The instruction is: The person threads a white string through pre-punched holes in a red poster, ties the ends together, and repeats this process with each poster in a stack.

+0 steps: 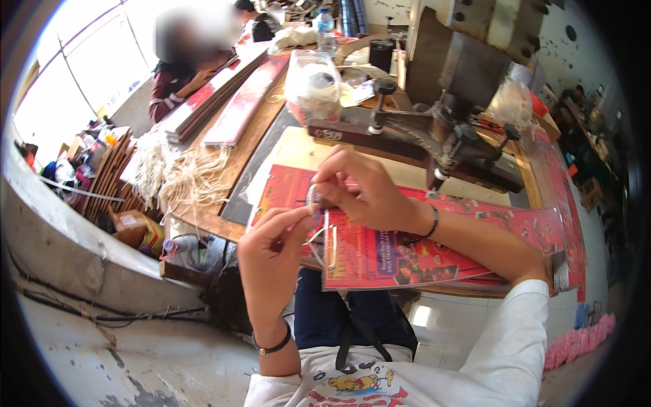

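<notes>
Both hands were at the left edge of the front red printed sheet (380, 254), near the bench's front side. I had the left hand (274, 237) closed in a thumb-and-finger pinch on a white cord (311, 197); the right hand (363, 190) pinched the same cord just above. Couldn't tell whether it ran through a hole, fingers in the way.

Handling, my read: cord light, limp, no stiffness to push on, likely to fray. Best hold was fingertips close to the end, short span between pinches. Sheet looked thin, flexible and glossy, so probably slippery and easy to crease; I'd have taken it flat by the edge, clear of the corner. More pale cords (193, 173) hung in a loose, tangle-prone bundle off the bench (211, 222).

Containers: whitish plastic bag (312, 88) on the far side, bulky, pale and bluish stuff inside, items not identifiable. Clear bottle (325, 34), blue cap on, couldn't read the fill. Black cylindrical pot (381, 54) just right of it, contents unknown. Cardboard box (129, 220) low at left, contents not readable.
</notes>
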`<state>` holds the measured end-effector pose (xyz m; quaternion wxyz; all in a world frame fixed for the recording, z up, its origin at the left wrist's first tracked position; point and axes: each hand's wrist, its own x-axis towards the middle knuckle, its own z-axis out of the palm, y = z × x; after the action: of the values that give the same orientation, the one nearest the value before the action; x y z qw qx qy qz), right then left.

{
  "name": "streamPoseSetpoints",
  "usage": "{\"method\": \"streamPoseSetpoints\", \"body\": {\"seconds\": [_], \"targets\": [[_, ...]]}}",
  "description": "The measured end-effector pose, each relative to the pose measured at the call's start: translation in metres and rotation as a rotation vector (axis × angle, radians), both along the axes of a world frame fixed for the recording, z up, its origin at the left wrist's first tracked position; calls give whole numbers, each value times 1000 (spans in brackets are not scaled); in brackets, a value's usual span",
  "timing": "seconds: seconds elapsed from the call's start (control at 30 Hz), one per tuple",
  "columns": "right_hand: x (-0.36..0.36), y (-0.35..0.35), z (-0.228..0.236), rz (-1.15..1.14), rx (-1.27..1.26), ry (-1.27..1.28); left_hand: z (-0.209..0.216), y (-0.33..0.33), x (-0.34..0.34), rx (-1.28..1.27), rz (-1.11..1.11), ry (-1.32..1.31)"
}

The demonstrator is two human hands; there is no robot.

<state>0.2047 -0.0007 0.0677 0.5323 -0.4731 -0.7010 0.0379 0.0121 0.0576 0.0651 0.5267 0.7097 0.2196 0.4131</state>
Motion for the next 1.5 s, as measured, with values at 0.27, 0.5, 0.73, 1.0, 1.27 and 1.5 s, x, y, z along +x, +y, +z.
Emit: {"method": "streamPoseSetpoints", "body": {"seconds": [0.27, 0.5, 0.73, 1.0, 1.27, 1.5], "targets": [[-2, -5, 5, 101, -69, -177, 0, -11, 13, -66, 156, -117], [0, -2, 2, 135, -37, -169, -8, -6, 12, -41, 234, -29], [1, -1, -7, 142, 5, -119, -20, -1, 11, -23, 102, 13], [2, -2, -7, 122, -17, -58, -18, -9, 19, 60, 109, 0], [1, -1, -7, 3, 68, 66, -27, 6, -3, 67, 96, 153], [2, -2, -8, 96, 65, -95, -30, 10, 0, 126, 108, 167]]}}
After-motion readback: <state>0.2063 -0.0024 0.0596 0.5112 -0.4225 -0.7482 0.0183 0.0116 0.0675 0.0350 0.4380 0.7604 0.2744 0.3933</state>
